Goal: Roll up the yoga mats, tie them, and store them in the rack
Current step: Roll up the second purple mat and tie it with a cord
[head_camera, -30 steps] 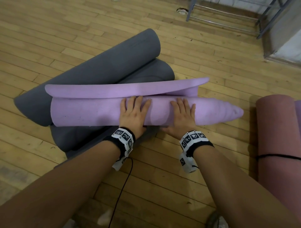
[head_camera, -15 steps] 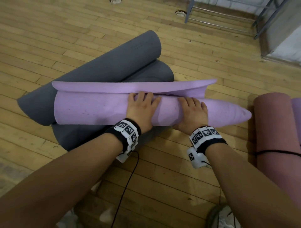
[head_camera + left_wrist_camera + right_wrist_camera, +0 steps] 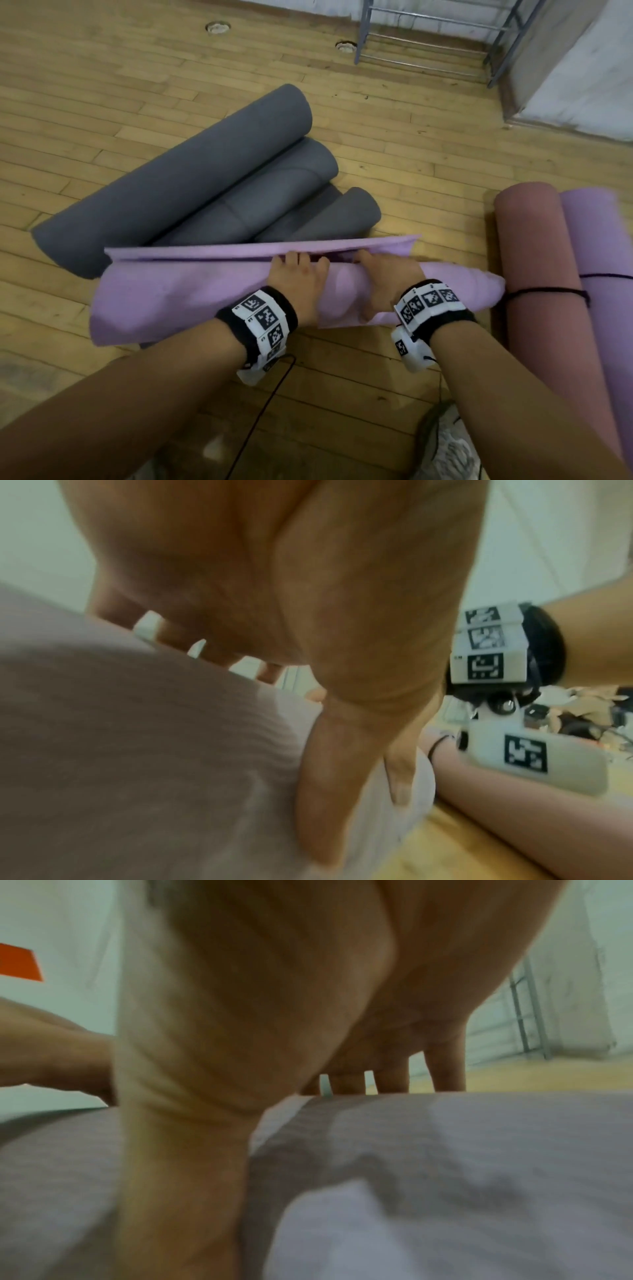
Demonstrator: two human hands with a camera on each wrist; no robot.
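A lilac yoga mat [image 3: 191, 301] lies rolled across the wooden floor in front of me, its loose flap [image 3: 239, 251] standing up along the far side. My left hand [image 3: 298, 277] and right hand [image 3: 387, 277] press side by side on the middle of the roll. Their fingers reach over the top into the seam under the flap, where the tips are hidden. In the wrist views the left hand [image 3: 257, 588] and right hand [image 3: 274, 988] lie over the mat [image 3: 137, 750] [image 3: 445, 1177], thumbs down its near side. The right end of the roll tapers to a cone.
Three rolled grey mats [image 3: 178, 185] lie just behind the lilac roll. At the right lie a pink mat [image 3: 541, 274] and another lilac mat [image 3: 603, 274], tied with black cord [image 3: 548, 293]. A metal rack [image 3: 428, 44] stands at the far wall. My shoe [image 3: 448, 445] is below.
Both hands have pushed forward over the roll, from flat on its top to the far seam under the flap. The roll has turned away from me and the flap is shorter.
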